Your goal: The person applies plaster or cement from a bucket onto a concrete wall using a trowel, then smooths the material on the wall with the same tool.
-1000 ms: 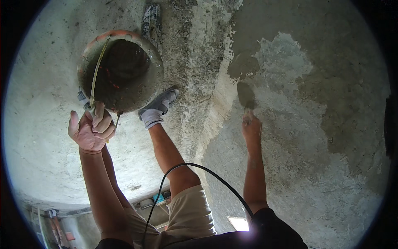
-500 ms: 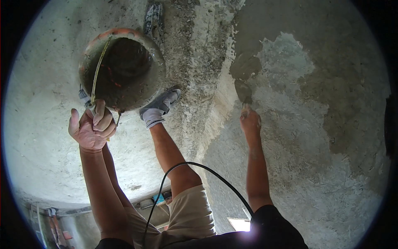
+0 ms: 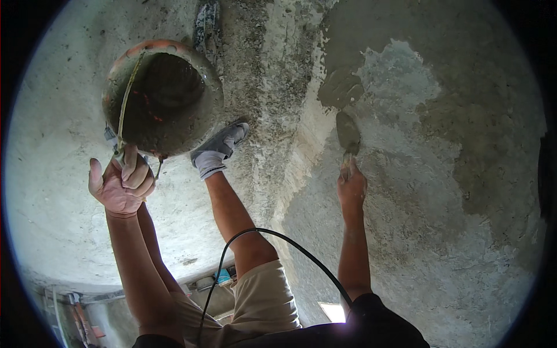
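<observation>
My left hand (image 3: 122,182) grips the thin handle of an orange bucket (image 3: 162,95) caked with grey mortar, holding it up over the concrete floor at the left. My right hand (image 3: 351,187) is closed on the handle of a pointed trowel (image 3: 348,134). The trowel blade lies flat against the wall (image 3: 441,191), just below a dab of wet grey mortar (image 3: 340,90). Darker fresh plaster spreads over the wall's upper right, with a paler patch in the middle.
My right foot in a grey shoe and white sock (image 3: 217,149) stands on the floor by the rough wall base. A black cable (image 3: 272,235) loops over my thigh. Another mortar-crusted tool (image 3: 206,26) lies at the top. Clutter sits at the lower left.
My right hand and the trowel have slid a little up the wall toward the wet mortar dab. The bucket and my left hand have stayed put.
</observation>
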### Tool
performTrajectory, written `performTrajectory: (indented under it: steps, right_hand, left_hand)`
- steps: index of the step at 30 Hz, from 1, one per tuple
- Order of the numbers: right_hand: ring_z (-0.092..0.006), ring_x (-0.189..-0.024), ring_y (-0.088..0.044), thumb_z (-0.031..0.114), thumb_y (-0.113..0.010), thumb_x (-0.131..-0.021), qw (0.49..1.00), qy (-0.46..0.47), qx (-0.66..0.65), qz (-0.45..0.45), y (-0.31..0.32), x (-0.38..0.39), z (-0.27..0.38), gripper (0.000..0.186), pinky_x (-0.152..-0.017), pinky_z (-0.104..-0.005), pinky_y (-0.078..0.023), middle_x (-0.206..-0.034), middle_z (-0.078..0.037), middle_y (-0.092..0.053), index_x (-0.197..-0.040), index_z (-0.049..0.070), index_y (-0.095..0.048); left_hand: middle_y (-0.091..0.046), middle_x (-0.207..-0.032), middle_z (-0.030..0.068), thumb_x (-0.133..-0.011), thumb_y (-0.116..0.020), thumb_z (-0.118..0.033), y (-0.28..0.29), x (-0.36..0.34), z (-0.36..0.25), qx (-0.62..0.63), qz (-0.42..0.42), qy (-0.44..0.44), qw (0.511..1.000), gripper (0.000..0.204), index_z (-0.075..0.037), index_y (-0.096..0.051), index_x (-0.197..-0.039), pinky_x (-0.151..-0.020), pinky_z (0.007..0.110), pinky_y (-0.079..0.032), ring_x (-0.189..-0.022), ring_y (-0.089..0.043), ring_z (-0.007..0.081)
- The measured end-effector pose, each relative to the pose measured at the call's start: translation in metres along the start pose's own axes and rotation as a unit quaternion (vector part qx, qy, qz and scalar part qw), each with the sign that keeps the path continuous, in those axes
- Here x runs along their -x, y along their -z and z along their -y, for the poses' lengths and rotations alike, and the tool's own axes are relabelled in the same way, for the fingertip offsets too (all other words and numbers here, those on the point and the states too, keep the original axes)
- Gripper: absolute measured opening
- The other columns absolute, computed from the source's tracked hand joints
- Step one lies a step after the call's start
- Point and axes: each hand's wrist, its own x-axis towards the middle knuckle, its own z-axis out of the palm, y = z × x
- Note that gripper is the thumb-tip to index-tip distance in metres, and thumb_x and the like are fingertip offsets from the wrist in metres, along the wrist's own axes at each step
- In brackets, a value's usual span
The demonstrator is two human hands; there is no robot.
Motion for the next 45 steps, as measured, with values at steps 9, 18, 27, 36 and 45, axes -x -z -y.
performTrajectory:
  steps: [9,18,27,36,45]
  right_hand:
    - [-0.0370,-0.098,-0.063,0.014,-0.057,-0.089,0.998,-0.006,-0.033,-0.045,0.031,-0.014,0.010,0.044,-0.080,-0.0391,-0.051,-0.105,-0.027,-0.063,-0.130,-0.002,-0.048]
    - [-0.0358,-0.085,-0.066,0.017,-0.052,-0.091,0.996,0.032,-0.021,-0.075,0.027,-0.011,0.009,0.043,-0.075,-0.0409,-0.051,-0.090,-0.024,-0.065,-0.130,-0.001,-0.047]
    - [-0.0357,-0.090,-0.065,0.018,-0.053,-0.092,0.999,0.001,0.000,-0.035,0.012,0.007,0.008,0.044,-0.076,-0.0402,-0.052,-0.096,-0.024,-0.065,-0.131,0.001,-0.047]
    - [-0.0353,-0.096,-0.063,0.019,-0.056,-0.090,0.999,-0.022,0.026,-0.015,0.049,-0.012,0.020,0.046,-0.083,-0.0406,-0.049,-0.104,-0.024,-0.063,-0.131,0.000,-0.047]
    - [-0.0345,-0.089,-0.065,0.020,-0.054,-0.090,0.995,0.063,0.009,-0.077,0.052,-0.042,0.014,0.043,-0.077,-0.0420,-0.051,-0.098,-0.021,-0.066,-0.128,0.001,-0.051]
  left_hand:
    - [-0.032,-0.054,-0.0042,-0.086,-0.046,-0.067,0.000,-0.002,0.005,-0.002,-0.003,0.000,1.000,0.059,-0.009,-0.038,-0.077,-0.038,0.021,-0.023,-0.042,-0.028,0.0058]
    - [-0.032,-0.055,-0.0041,-0.086,-0.046,-0.067,0.000,0.000,0.006,0.005,-0.003,-0.002,1.000,0.060,-0.008,-0.039,-0.077,-0.038,0.021,-0.022,-0.042,-0.027,0.0061]
    - [-0.034,-0.056,-0.0036,-0.086,-0.045,-0.067,0.000,0.002,0.002,0.006,-0.013,-0.019,1.000,0.060,-0.008,-0.039,-0.078,-0.039,0.021,-0.024,-0.044,-0.029,0.0061]
    - [-0.033,-0.056,-0.0040,-0.087,-0.045,-0.066,-0.001,0.000,0.001,0.002,-0.004,-0.020,1.000,0.058,-0.008,-0.039,-0.078,-0.039,0.020,-0.024,-0.043,-0.029,0.0053]
    - [-0.032,-0.056,-0.0044,-0.086,-0.044,-0.067,-0.001,0.004,0.004,0.011,-0.018,-0.021,1.000,0.059,-0.009,-0.039,-0.078,-0.038,0.020,-0.024,-0.043,-0.030,0.0051]
